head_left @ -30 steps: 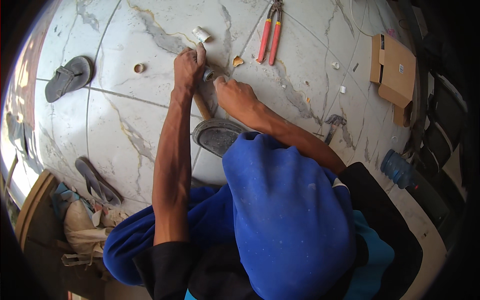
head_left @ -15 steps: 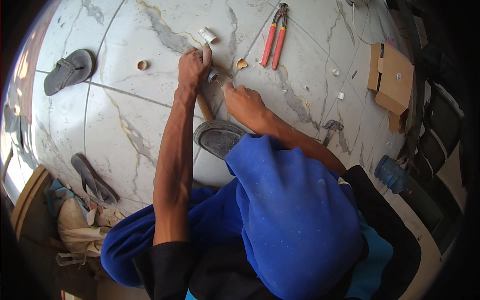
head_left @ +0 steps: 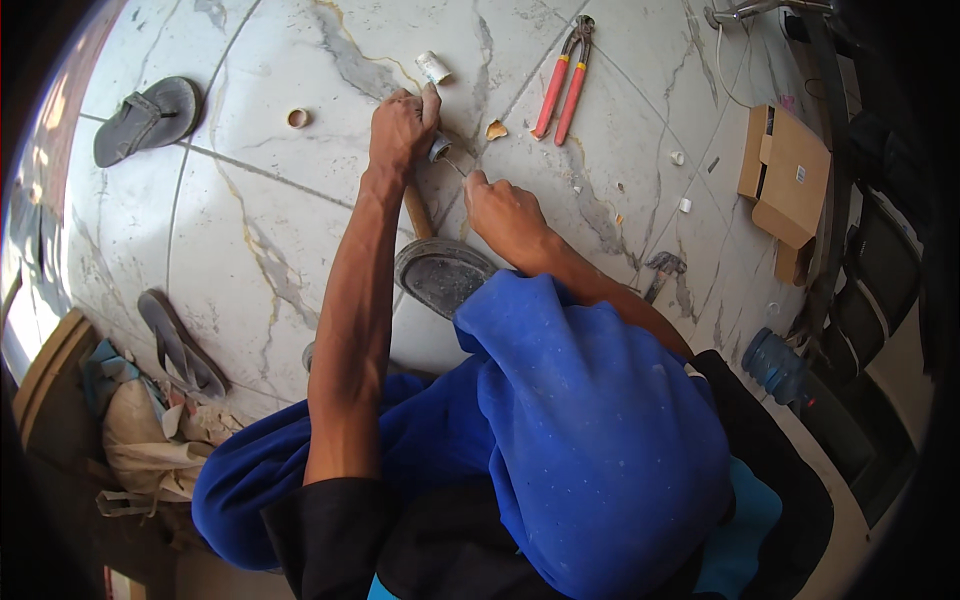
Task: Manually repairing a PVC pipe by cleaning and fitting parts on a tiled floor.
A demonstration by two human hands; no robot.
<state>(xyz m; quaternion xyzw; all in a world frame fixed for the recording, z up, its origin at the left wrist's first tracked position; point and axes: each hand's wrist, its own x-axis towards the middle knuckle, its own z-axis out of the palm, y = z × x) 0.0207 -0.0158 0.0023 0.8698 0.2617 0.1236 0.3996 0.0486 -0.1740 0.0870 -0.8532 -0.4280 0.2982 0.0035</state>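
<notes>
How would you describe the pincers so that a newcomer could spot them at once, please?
On the marbled tile floor, look beyond the right hand. Between the white cylinder and the cardboard box lie the pincers, the only tool with two red handles.

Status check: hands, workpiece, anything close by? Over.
Left hand gripping short grey tube. Right hand holding thin shaft toward tube's open end. Wooden handle close to left hand; red-handled pincers lying apart.

Harsh glare at left edge, floor (head_left: 300, 170) bright, lower left dim, corners black, rim distorted.
</notes>
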